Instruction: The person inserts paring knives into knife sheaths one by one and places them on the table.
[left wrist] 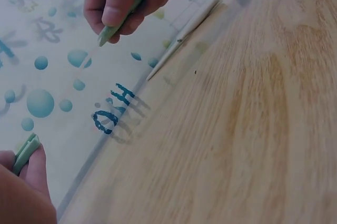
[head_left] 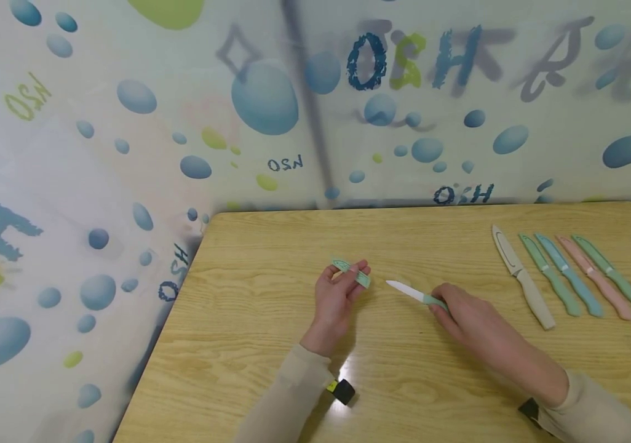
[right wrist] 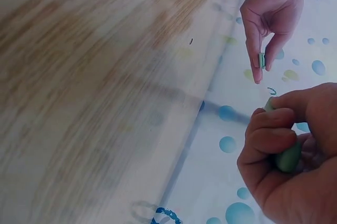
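Observation:
In the head view my left hand (head_left: 334, 301) pinches a small green knife sheath (head_left: 363, 280) with a printed pattern, held above the table. My right hand (head_left: 473, 317) grips the green handle of a small knife (head_left: 406, 290); its white blade is bare and points left toward the sheath, with a gap between them. The left wrist view shows the sheath (left wrist: 25, 154) end-on between thumb and fingers. In the right wrist view the fingers curl round the knife handle (right wrist: 288, 158), and the blade is hidden there.
On the right of the wooden table (head_left: 249, 369) lie a larger beige knife (head_left: 531, 295), two green knives (head_left: 559, 289) (head_left: 625, 286), a blue knife (head_left: 575, 283) and a pink knife (head_left: 603, 286), side by side. A patterned wall covering (head_left: 349, 123) rises behind the table and along its left.

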A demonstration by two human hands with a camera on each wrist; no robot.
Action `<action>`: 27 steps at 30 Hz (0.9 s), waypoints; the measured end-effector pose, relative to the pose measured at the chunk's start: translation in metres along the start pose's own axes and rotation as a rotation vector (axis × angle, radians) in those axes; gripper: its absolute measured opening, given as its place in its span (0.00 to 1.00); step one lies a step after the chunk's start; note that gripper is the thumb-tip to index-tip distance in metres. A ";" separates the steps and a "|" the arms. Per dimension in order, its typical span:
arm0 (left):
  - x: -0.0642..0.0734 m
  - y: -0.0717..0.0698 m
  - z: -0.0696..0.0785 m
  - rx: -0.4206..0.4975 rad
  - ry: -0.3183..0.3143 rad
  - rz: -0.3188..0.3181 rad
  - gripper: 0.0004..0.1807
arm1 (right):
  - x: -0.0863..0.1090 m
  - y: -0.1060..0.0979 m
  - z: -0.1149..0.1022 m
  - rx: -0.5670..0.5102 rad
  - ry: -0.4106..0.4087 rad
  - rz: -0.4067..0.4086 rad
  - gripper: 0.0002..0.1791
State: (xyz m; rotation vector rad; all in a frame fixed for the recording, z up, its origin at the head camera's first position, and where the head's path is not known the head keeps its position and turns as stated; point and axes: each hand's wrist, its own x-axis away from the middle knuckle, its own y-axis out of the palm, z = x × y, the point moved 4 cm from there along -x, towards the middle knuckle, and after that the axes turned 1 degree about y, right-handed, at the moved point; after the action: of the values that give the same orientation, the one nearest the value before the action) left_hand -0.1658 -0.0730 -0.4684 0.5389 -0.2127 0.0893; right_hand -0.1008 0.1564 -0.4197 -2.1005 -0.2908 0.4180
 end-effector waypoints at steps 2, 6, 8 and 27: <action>0.001 0.001 -0.001 0.000 -0.002 0.001 0.08 | 0.001 0.000 -0.001 -0.003 -0.011 0.006 0.08; 0.002 0.002 -0.004 0.005 -0.004 0.002 0.08 | 0.001 -0.001 -0.003 -0.005 -0.023 0.015 0.08; 0.003 0.003 -0.005 0.005 -0.003 0.003 0.08 | 0.001 -0.001 -0.004 -0.010 -0.022 0.011 0.09; 0.009 0.014 -0.011 0.031 -0.014 -0.014 0.08 | 0.000 0.005 -0.005 -0.010 -0.023 -0.002 0.10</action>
State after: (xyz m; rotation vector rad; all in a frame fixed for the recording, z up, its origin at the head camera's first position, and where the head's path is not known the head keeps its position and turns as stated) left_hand -0.1573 -0.0545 -0.4688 0.5721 -0.2215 0.0748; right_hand -0.0980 0.1497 -0.4211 -2.1057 -0.3088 0.4407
